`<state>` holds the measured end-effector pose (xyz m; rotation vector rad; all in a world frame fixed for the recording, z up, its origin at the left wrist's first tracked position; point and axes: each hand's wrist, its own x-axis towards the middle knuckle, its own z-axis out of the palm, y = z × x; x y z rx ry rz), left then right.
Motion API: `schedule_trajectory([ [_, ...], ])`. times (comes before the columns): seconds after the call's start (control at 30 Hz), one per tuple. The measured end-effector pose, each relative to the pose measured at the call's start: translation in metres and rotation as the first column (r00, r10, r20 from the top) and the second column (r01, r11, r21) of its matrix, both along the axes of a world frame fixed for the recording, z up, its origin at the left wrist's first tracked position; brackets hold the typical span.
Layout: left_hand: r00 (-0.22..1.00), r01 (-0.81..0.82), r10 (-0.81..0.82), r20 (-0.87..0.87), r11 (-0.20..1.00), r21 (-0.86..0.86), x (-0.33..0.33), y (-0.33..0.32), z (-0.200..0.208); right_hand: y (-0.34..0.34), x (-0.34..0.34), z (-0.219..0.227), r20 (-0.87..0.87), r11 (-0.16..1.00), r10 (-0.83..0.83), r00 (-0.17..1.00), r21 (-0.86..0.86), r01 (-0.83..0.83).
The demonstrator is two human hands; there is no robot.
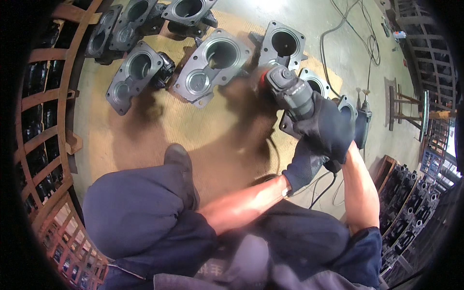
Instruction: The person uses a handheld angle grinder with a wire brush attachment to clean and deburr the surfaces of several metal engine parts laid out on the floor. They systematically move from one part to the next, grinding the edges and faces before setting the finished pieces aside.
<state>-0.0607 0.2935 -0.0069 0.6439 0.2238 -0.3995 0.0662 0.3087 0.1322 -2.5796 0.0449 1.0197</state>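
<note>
An angle grinder (296, 96) points up and left, held in both my hands, which wear dark gloves. My right hand (332, 123) wraps round its body. Lower down, my left hand (305, 164) is closed on its rear part, partly hidden behind the right hand. The grinder's disc (262, 79) looks blurred, with a red patch. It is close to the lower end of a grey metal casting (296, 39) with a round bore; whether they touch I cannot tell. A further flanged casting (214, 63) lies just left of the disc.
More castings (135, 72) stand on the tan ribbed sheet (145, 159) at the left and back. A power cord (325, 191) hangs below the grinder. Wooden crate slats (62, 111) line the left side. A rack of dark parts (403, 208) stands at right.
</note>
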Motion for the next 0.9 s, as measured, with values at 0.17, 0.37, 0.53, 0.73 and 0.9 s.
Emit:
schedule_trajectory([
  [0.17,0.971,-0.156,0.049,-0.236,0.875,-0.458,0.017,0.011,0.021,0.009,0.007,0.015,0.075,0.999,0.052,0.996,0.001,-0.052],
  [0.37,0.991,-0.114,0.064,-0.116,0.863,-0.491,0.049,-0.035,-0.032,0.008,0.040,-0.005,0.145,0.987,0.007,0.989,0.158,-0.030],
  [0.53,0.941,-0.320,0.111,-0.319,0.591,-0.740,0.028,-0.025,-0.005,0.007,0.026,0.004,0.071,0.994,-0.031,0.997,0.111,0.023],
  [0.73,0.986,0.071,-0.076,-0.148,0.997,-0.035,0.011,0.040,0.076,-0.012,0.000,0.004,0.092,0.992,0.121,0.988,0.031,-0.124],
  [0.9,0.992,-0.091,0.073,-0.100,0.978,-0.188,0.033,0.032,0.051,0.012,0.028,0.013,0.080,0.998,-0.041,0.996,0.043,0.038],
])
